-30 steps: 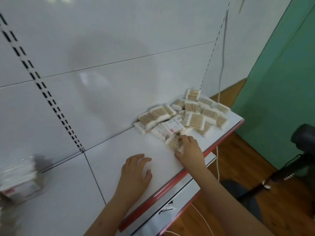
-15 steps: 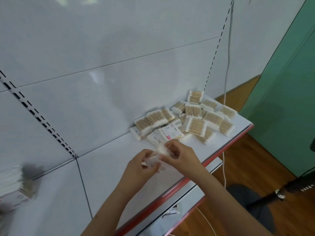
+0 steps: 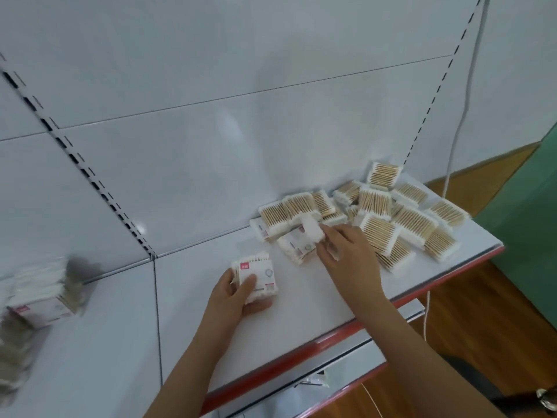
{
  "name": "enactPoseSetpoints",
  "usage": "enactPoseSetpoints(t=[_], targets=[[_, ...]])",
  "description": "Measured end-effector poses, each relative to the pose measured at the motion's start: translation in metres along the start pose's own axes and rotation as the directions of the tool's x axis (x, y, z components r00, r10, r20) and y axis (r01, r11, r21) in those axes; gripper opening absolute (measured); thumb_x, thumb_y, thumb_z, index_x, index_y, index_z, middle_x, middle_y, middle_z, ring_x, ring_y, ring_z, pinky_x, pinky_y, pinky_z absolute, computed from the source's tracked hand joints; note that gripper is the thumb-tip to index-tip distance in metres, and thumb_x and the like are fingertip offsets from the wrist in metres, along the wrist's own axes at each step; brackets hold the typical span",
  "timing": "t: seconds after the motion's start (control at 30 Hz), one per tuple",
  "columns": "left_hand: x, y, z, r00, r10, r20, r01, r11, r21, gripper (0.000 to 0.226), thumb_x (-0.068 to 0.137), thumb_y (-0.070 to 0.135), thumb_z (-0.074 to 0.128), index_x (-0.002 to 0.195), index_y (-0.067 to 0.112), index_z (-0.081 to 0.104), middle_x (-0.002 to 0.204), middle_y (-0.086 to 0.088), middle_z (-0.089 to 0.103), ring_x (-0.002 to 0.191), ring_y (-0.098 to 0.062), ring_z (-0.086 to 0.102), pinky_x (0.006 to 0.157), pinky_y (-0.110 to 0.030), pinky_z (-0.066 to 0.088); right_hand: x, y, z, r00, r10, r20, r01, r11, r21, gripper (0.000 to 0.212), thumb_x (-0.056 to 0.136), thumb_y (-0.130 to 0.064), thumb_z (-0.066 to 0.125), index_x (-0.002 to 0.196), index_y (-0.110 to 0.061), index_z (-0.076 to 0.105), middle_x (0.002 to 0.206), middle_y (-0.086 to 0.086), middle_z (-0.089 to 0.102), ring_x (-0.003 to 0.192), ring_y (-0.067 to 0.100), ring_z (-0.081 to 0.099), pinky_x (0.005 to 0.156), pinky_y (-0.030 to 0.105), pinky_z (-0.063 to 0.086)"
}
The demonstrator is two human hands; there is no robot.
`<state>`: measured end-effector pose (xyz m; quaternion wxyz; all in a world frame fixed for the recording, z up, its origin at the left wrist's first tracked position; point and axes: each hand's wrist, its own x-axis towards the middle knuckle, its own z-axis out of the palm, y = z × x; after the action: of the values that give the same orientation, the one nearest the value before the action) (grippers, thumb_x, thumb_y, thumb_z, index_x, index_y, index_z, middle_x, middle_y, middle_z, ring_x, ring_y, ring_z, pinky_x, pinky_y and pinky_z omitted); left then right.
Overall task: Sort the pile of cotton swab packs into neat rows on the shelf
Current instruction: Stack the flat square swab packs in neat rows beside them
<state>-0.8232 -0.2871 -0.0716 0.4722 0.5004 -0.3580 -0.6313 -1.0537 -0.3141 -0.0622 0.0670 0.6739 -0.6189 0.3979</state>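
Observation:
A loose pile of cotton swab packs (image 3: 391, 218) lies at the right end of the white shelf (image 3: 301, 309), against the back panel. My left hand (image 3: 233, 300) grips one pack (image 3: 257, 276), label side up, just above the shelf. My right hand (image 3: 346, 254) reaches into the pile's near left edge and pinches a blurred white pack (image 3: 313, 232). Another label-up pack (image 3: 297, 247) lies right under it. At the far left, a blurred stack of packs (image 3: 39, 294) stands on the neighbouring shelf.
The shelf has a red front edge (image 3: 301, 354) with a lower shelf (image 3: 316, 384) below it. A white cord (image 3: 461, 95) hangs down the back panel at the right. Wooden floor (image 3: 482, 321) and a green wall (image 3: 527, 212) lie to the right.
My hands, together on one pack half a second ago, have parted. The left keeps the pack; the right has gone back to the pile and taken hold of another.

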Motion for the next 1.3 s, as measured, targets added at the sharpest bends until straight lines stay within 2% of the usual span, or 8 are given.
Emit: enactPoseSetpoints(t=[0.13,0.3,0.43,0.57,0.7,0.8,1.1,1.3], targets=[[-0.002,-0.010,0.000,0.993,0.109,-0.054,-0.109,0.994,0.001,0.027,0.103,0.010,0.050,0.131,0.013,0.052,0.124,-0.007,0.070,0.111,-0.026,0.069,0.090,-0.039,0.059,-0.018,-0.059,0.000,0.988,0.148,0.052,-0.155,0.970,0.185,0.026,0.090,-0.030,0.071,0.073,-0.020,0.054,0.067,-0.010,0.049,0.058,0.008,0.046,0.056,0.015,0.031],[-0.014,-0.009,0.001,0.969,0.244,0.049,-0.249,0.941,0.230,0.035,0.097,0.026,0.059,0.130,0.019,0.048,0.118,0.009,0.068,0.115,-0.013,0.065,0.092,-0.028,0.054,-0.029,-0.097,0.012,0.936,0.112,0.333,-0.243,0.892,0.382,0.037,0.096,-0.054,0.052,0.096,-0.021,0.071,0.083,-0.009,0.065,0.073,0.005,0.060,0.069,0.023,0.051],[-0.011,-0.009,0.001,0.961,0.272,-0.049,-0.249,0.929,0.274,0.041,0.088,0.035,0.067,0.124,0.023,0.051,0.114,0.012,0.070,0.109,-0.007,0.067,0.087,-0.024,0.055,-0.029,-0.087,0.005,0.915,-0.060,0.399,-0.176,0.831,0.528,0.036,0.102,-0.041,0.044,0.092,-0.018,0.069,0.083,-0.005,0.063,0.078,0.009,0.060,0.071,0.029,0.049],[-0.005,-0.014,-0.001,0.963,0.241,-0.117,-0.203,0.942,0.269,0.033,0.095,0.025,0.066,0.125,0.023,0.053,0.120,0.007,0.070,0.109,-0.006,0.067,0.091,-0.028,0.056,-0.015,-0.039,0.019,0.970,0.080,0.229,-0.136,0.962,0.237,0.030,0.093,-0.034,0.060,0.114,-0.014,0.067,0.108,0.002,0.066,0.100,0.021,0.060,0.089,0.033,0.049],[0.000,-0.015,-0.002,0.975,0.150,-0.162,-0.147,0.989,0.030,0.028,0.099,0.012,0.059,0.126,0.015,0.055,0.121,-0.004,0.070,0.108,-0.020,0.070,0.086,-0.036,0.059,-0.005,-0.014,0.041,0.937,0.166,0.307,-0.104,0.973,-0.208,0.076,0.076,-0.056,0.071,0.134,-0.010,0.053,0.133,0.016,0.056,0.121,0.038,0.047,0.102,0.049,0.039],[0.000,-0.014,-0.001,0.980,0.133,-0.150,-0.141,0.989,-0.041,0.028,0.099,0.009,0.057,0.127,0.010,0.054,0.121,-0.008,0.070,0.109,-0.027,0.069,0.080,-0.036,0.060,-0.006,-0.015,0.046,0.946,0.160,0.283,-0.078,0.957,-0.279,0.068,0.072,-0.053,0.068,0.126,-0.012,0.057,0.119,0.011,0.063,0.113,0.034,0.051,0.095,0.047,0.036],[-0.004,-0.009,0.000,0.984,0.138,-0.114,-0.145,0.988,-0.056,0.032,0.098,0.011,0.058,0.129,0.015,0.054,0.123,-0.009,0.070,0.108,-0.027,0.070,0.076,-0.035,0.061,-0.016,-0.034,0.015,0.966,0.152,0.208,-0.223,0.898,0.379,0.069,0.077,-0.028,0.079,0.137,-0.017,0.047,0.126,0.001,0.050,0.114,0.014,0.047,0.091,0.022,0.044],[-0.004,-0.006,0.001,0.984,0.170,-0.060,-0.174,0.982,-0.070,0.056,0.100,0.038,0.056,0.151,0.030,0.033,0.132,-0.004,0.066,0.116,-0.029,0.067,0.078,-0.042,0.062,-0.020,-0.044,0.011,0.903,-0.247,0.351,0.009,0.829,0.560,0.076,0.087,-0.006,0.067,0.152,-0.018,0.030,0.153,0.001,0.036,0.146,0.011,0.029,0.116,0.033,0.034]])
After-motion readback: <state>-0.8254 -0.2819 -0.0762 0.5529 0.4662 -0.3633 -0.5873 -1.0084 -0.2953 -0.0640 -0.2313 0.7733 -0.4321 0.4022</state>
